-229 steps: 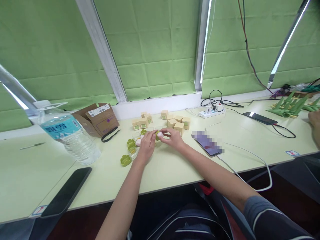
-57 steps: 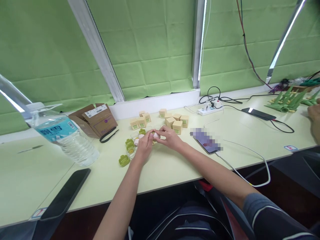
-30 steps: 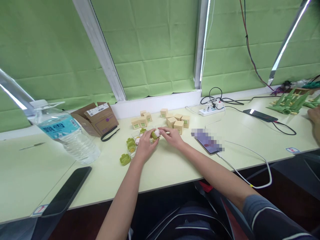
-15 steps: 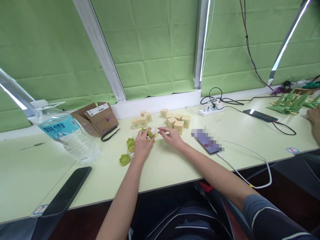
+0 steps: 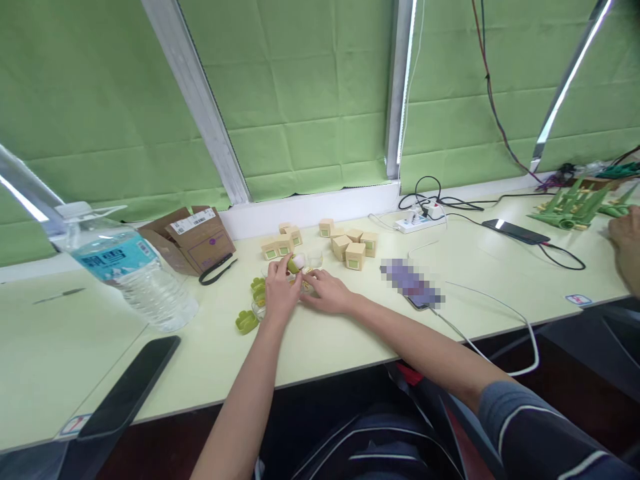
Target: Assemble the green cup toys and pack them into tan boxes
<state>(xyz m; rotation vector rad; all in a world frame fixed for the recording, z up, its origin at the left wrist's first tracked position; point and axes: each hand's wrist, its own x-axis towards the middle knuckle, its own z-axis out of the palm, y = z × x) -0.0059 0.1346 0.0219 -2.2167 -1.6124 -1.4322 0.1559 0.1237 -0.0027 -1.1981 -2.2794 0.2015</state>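
My left hand [image 5: 283, 290] is closed, its fingers and thumb around a small green-and-whitish piece [image 5: 296, 263] raised above the tabletop. Close beside it, my right hand [image 5: 327, 292] reaches leftward, low over the table, with index finger and thumb apart. Its fingertips are near my left thumb and partly hidden; I see nothing held in it. Small yellow bits [image 5: 309, 283] lie around its fingers. Left of my left hand are flower-shaped green pieces [image 5: 247, 322], partly covered by the hand. A clear small dish [image 5: 315, 259] stands just behind my hands.
Several small tan boxes [image 5: 355, 256] stand behind the hands. An open cardboard box [image 5: 203, 243], a large water bottle [image 5: 135, 273] and a black phone [image 5: 133, 383] are at left. At right lie a charging phone [image 5: 413, 283], a power strip [image 5: 420, 223] and another person's hand [image 5: 625, 243].
My right hand has moved down and left, from beside the green-and-whitish piece to just below it. My left hand still holds the piece, slightly more to the left. The view has shifted a little.
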